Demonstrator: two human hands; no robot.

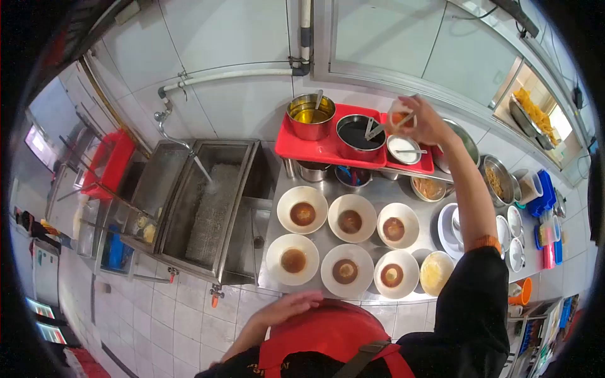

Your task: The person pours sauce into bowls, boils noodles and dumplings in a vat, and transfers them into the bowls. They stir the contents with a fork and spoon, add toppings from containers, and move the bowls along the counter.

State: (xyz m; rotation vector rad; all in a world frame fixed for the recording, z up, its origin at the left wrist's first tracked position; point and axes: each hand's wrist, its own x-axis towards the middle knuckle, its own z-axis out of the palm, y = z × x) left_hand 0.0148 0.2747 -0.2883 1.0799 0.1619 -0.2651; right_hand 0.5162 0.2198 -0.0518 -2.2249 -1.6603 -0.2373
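My right hand (pixel 430 123) is raised over the back shelf, its fingers closed on a small clear container (pixel 396 112) with orange-red contents. Below it stand a white tub (pixel 403 150) with white powder and a spoon, and a steel pot of dark liquid (pixel 361 137) with a metal handle sticking out. To their left is a pot of yellow oil (pixel 311 117). My left hand (pixel 293 307) is held flat by the red apron (pixel 328 327), fingers stretched out, holding nothing. Several white bowls (pixel 292 260) with brown sauce stand in two rows on the steel table (pixel 277 286).
The pots sit on red trays (pixel 293 148) on a raised shelf. At left, water runs from a tap (pixel 201 167) into a steel sink (pixel 220 252). A bowl of pale yellow food (pixel 437 274) and a basin of brown bits (pixel 496 179) are to the right.
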